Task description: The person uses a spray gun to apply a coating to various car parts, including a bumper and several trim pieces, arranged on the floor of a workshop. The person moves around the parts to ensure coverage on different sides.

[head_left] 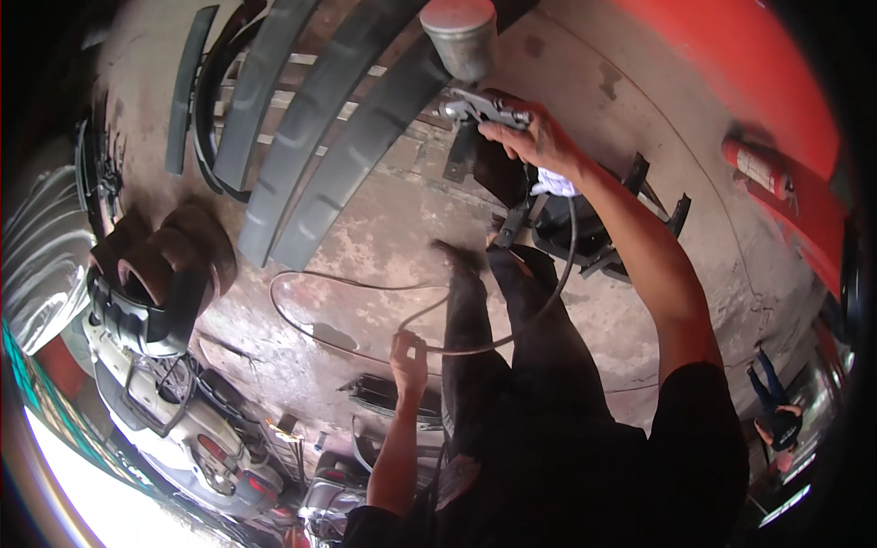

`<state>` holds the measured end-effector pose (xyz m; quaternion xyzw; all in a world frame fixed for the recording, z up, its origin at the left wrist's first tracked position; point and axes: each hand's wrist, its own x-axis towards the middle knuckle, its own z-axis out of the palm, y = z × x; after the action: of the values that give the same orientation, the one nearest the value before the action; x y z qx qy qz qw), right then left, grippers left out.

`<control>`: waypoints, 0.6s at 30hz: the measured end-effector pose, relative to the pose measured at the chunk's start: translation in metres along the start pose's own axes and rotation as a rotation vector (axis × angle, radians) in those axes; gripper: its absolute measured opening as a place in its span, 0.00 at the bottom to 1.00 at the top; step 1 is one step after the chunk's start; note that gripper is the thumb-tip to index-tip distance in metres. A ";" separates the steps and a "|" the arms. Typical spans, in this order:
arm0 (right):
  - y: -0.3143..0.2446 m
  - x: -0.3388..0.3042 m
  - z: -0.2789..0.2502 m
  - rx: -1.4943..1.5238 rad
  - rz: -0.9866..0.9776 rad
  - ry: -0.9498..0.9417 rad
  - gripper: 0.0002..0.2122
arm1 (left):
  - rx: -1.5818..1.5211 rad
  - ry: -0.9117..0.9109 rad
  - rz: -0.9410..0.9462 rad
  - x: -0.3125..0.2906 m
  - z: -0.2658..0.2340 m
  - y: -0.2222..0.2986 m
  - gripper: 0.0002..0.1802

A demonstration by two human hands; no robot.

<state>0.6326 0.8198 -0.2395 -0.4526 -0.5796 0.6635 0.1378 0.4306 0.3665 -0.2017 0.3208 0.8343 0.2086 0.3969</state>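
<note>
My right hand (541, 142) is closed around the grip of a metal spray gun (477, 106), its arm stretched forward. On top of the gun sits a paint cup (466, 53) with a pale lid. A thin hose (571, 242) hangs below that hand and curves down across my legs. My left hand (408, 363), lower and to the left, pinches the hose, which loops over the floor beyond it. Long dark grey trim panels (352, 151) lie side by side on a slatted rack (340, 111), left of the gun. A whitish cloth (554, 184) shows just under my right wrist.
Dark plastic parts (571, 224) lie beyond my feet, right of centre. A fire extinguisher (758, 168) is by the red surface (776, 68) at right. Tyres (174, 265) and a motorcycle (183, 411) stand at left. Another person (781, 425) is far off at lower right.
</note>
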 end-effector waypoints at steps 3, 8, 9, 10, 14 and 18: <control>0.005 0.022 -0.014 -0.044 -0.111 0.122 0.16 | -0.002 -0.005 0.002 -0.004 0.000 0.000 0.07; 0.017 0.071 -0.069 -0.280 -0.195 0.454 0.16 | -0.073 -0.011 0.021 0.010 0.015 -0.006 0.07; 0.028 0.079 -0.086 -0.314 -0.246 0.535 0.16 | -0.084 -0.024 0.023 0.015 0.017 0.000 0.08; 0.032 0.085 -0.101 -0.389 -0.259 0.605 0.16 | -0.104 -0.020 0.027 0.018 0.021 0.002 0.08; -0.001 0.093 -0.113 -0.680 -0.252 0.903 0.15 | -0.115 0.017 0.092 0.026 0.028 0.011 0.10; -0.009 0.101 -0.094 -0.566 -0.261 0.889 0.13 | -0.116 0.092 0.057 0.018 0.029 -0.014 0.09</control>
<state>0.6450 0.9547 -0.2687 -0.6332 -0.6729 0.2037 0.3236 0.4400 0.3722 -0.2370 0.3109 0.8286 0.2824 0.3701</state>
